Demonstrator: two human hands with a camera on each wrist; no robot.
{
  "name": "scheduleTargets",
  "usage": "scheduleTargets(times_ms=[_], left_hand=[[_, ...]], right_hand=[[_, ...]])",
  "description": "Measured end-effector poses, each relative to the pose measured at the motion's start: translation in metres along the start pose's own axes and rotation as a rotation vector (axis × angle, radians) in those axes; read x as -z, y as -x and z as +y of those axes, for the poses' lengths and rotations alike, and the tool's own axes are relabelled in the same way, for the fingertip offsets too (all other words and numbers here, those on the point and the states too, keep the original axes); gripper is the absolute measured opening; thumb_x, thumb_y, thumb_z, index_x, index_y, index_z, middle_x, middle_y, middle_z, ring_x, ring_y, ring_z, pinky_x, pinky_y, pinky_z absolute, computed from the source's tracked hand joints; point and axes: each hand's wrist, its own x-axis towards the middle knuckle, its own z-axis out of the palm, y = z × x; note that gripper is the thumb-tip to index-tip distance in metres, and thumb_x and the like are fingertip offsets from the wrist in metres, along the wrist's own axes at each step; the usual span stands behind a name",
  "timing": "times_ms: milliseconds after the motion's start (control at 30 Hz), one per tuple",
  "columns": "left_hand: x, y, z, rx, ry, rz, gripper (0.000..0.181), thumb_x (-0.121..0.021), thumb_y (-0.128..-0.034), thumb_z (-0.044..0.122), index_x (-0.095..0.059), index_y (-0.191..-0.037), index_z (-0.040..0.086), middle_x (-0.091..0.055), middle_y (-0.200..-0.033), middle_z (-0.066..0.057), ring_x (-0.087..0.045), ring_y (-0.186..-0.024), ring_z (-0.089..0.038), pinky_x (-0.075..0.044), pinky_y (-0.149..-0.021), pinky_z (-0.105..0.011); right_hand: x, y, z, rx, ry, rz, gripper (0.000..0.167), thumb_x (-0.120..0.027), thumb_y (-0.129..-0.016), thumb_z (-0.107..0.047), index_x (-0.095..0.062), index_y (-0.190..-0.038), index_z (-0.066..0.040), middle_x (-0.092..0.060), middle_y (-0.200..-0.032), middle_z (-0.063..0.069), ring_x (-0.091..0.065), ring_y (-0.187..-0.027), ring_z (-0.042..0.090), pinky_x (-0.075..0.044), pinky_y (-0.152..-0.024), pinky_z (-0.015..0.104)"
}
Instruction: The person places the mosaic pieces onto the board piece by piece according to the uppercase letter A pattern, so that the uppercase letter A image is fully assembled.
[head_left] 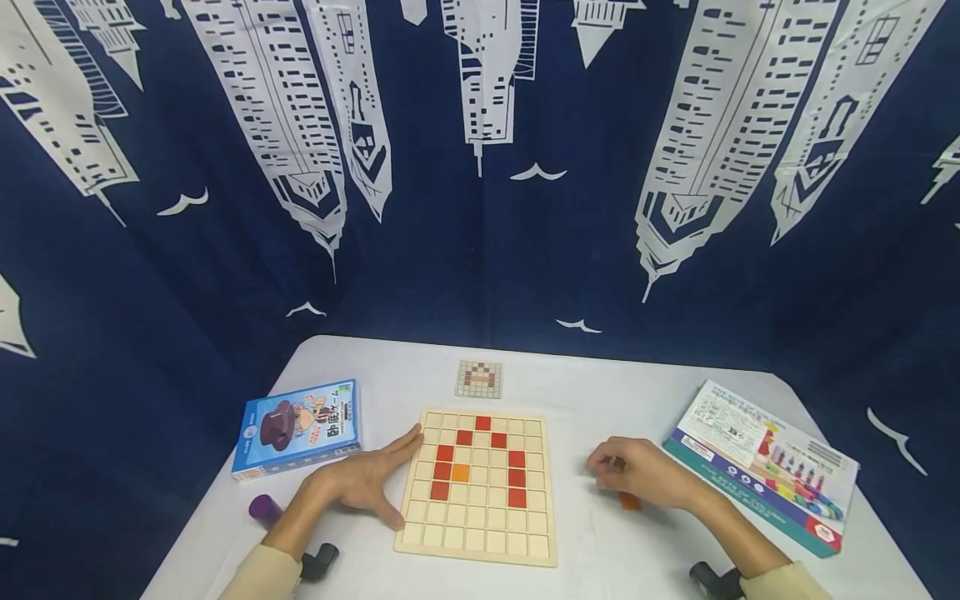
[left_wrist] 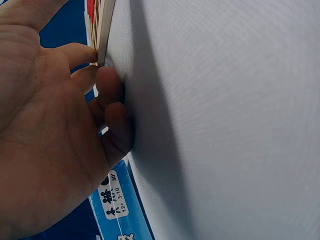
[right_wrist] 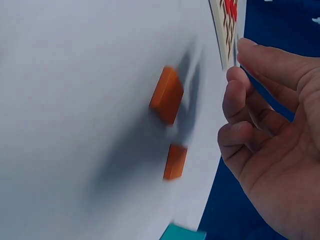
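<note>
A pale wooden grid board (head_left: 487,560) lies on the white table, with several red tiles (head_left: 517,477) in an arch pattern. One orange tile (head_left: 461,473) sits inside the arch, beside the red ones on the left. My left hand (head_left: 367,479) is spread at the board's left edge, thumb and forefinger touching it. To the right of the board hovers my right hand (head_left: 641,473), fingers loosely bent, with nothing visible between them. Below it, two loose orange tiles (right_wrist: 167,95) show on the table in the right wrist view.
A small pattern card (head_left: 478,379) lies behind the board. The blue game box (head_left: 296,425) is at left, near a purple cylinder (head_left: 264,509). At right stands a white and teal box (head_left: 765,467). A dark blue printed curtain (head_left: 480,250) hangs behind the table.
</note>
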Motion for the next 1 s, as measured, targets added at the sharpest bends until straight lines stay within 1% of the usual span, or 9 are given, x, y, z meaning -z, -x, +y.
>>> scheduleTargets(times_ms=[167,333,500,733,1000], left_hand=[[0.0,-0.001,0.0,0.003,0.001,0.004,0.129,-0.082,-0.0491,0.053,-0.011,-0.149,0.015,0.005,-0.155,0.001,-0.012,-0.138,-0.025,-0.021,-0.108,-0.047],[0.0,-0.001,0.001,0.004,0.008,0.004,0.129,-0.082,-0.049,0.053,-0.011,-0.149,0.015,0.004,-0.155,0.001,-0.012,-0.138,-0.025,-0.021,-0.108,-0.047],[0.0,0.0,0.001,0.005,0.016,-0.001,0.128,-0.083,-0.0505,0.051,-0.011,-0.149,0.014,0.004,-0.155,0.001,-0.012,-0.138,-0.024,-0.021,-0.108,-0.047],[-0.001,0.0,0.001,0.001,0.02,-0.002,0.127,-0.083,-0.051,0.051,-0.011,-0.149,0.014,0.004,-0.155,0.0,-0.013,-0.138,-0.025,-0.022,-0.108,-0.047],[0.0,-0.001,0.0,0.005,0.013,0.005,0.128,-0.083,-0.0498,0.053,-0.012,-0.149,0.014,0.004,-0.155,0.0,-0.013,-0.138,-0.025,-0.022,-0.108,-0.047]], right_hand=[[0.006,0.011,0.008,-0.042,-0.001,-0.012,0.023,-0.072,-0.078,-0.019,-0.067,-0.1,-0.017,-0.062,-0.09,-0.004,-0.053,-0.074,0.013,-0.046,-0.06,0.023],[0.007,0.02,0.019,-0.063,0.005,-0.042,0.027,-0.074,-0.076,-0.023,-0.066,-0.101,-0.017,-0.061,-0.089,-0.005,-0.054,-0.079,0.015,-0.046,-0.065,0.023],[0.005,0.025,0.025,-0.063,0.022,-0.063,0.027,-0.074,-0.076,-0.02,-0.065,-0.101,-0.019,-0.06,-0.091,-0.008,-0.053,-0.082,0.016,-0.047,-0.067,0.023],[0.003,0.027,0.029,-0.075,0.059,-0.068,0.027,-0.075,-0.074,-0.016,-0.064,-0.098,-0.022,-0.059,-0.09,-0.012,-0.054,-0.082,0.013,-0.048,-0.068,0.023],[0.002,0.026,0.031,-0.083,0.071,-0.052,0.025,-0.076,-0.073,-0.018,-0.064,-0.095,-0.023,-0.059,-0.088,-0.012,-0.053,-0.08,0.012,-0.047,-0.067,0.022]])
